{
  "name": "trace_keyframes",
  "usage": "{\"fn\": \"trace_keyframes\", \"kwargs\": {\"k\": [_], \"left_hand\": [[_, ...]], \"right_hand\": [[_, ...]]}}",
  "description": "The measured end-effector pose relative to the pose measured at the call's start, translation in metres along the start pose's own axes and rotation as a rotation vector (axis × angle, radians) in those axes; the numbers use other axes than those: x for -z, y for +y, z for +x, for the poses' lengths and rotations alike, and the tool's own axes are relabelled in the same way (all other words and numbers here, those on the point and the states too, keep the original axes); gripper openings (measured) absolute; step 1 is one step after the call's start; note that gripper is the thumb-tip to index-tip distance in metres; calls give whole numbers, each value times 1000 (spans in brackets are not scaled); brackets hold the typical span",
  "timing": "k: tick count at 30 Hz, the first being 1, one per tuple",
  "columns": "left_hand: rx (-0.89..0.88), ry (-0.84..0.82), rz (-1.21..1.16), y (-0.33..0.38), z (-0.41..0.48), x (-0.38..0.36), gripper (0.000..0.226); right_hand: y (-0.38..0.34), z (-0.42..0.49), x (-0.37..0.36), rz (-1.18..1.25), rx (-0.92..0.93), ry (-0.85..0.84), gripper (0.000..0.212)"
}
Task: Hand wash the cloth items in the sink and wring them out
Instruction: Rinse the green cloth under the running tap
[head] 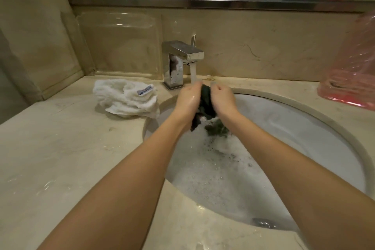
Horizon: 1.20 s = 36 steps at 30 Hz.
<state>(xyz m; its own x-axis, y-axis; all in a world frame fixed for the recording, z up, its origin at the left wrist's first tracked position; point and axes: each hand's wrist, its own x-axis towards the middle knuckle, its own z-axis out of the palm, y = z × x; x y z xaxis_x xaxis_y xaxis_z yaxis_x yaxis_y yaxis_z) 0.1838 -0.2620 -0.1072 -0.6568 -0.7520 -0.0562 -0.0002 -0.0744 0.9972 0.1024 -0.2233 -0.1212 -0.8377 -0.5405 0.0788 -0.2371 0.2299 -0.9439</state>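
Observation:
A dark wet cloth [206, 103] is bunched between both my hands over the back of the sink [300, 107], right under the running water of the chrome faucet [182, 55]. My left hand [187, 100] grips the cloth from the left, and my right hand [222, 100] grips it from the right. The cloth's lower end hangs down into soapy water [213, 168]; more dark fabric [217, 128] lies half sunk in the foam just below my hands.
A crumpled white towel [125, 98] with a label lies on the marble counter [71, 158] left of the faucet. A pink plastic bag [353, 67] stands at the right edge. The sink drain [263, 223] shows near the front. A mirror runs along the back wall.

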Motion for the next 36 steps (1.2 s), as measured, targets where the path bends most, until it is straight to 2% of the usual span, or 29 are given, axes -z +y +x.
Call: {"fn": "trace_keyframes", "kwargs": {"k": [2, 5, 7, 10, 12, 14, 19, 21, 23, 27, 29, 33, 36], "left_hand": [[-82, -33, 101, -4, 0, -6, 29], [-134, -34, 244, -10, 8, 7, 34], [-102, -21, 235, -10, 11, 20, 38], [-110, 29, 228, -10, 13, 27, 28], [-127, 43, 208, -10, 12, 25, 23], [-142, 45, 122, -9, 13, 23, 15], [-172, 101, 18, -9, 18, 16, 17], [-106, 104, -24, -7, 15, 12, 21], [-34, 81, -40, -6, 12, 6, 30], [-54, 24, 35, -7, 0, -15, 32], [-94, 79, 80, -7, 5, -12, 34], [-53, 192, 79, -10, 25, 13, 25], [-80, 203, 58, -7, 20, 10, 28]], "right_hand": [[8, 8, 7, 13, -88, -10, 45], [6, 14, 19, 194, -167, -20, 45], [5, 19, 29, 310, -163, -18, 37], [8, 18, 37, 328, -119, 13, 20], [9, 16, 39, 393, -107, 27, 18], [6, 12, 38, 445, -102, -27, 22], [-10, -7, 11, 342, -1, -266, 21], [-14, -11, 1, 195, 76, -221, 27], [-15, -9, -6, 72, 103, -87, 35], [-13, -3, -1, 152, -44, 110, 41], [-14, -12, -3, 103, -29, 84, 43], [-19, -31, -25, -12, 100, -86, 41], [-22, -17, -28, 60, 12, -42, 38]]}}
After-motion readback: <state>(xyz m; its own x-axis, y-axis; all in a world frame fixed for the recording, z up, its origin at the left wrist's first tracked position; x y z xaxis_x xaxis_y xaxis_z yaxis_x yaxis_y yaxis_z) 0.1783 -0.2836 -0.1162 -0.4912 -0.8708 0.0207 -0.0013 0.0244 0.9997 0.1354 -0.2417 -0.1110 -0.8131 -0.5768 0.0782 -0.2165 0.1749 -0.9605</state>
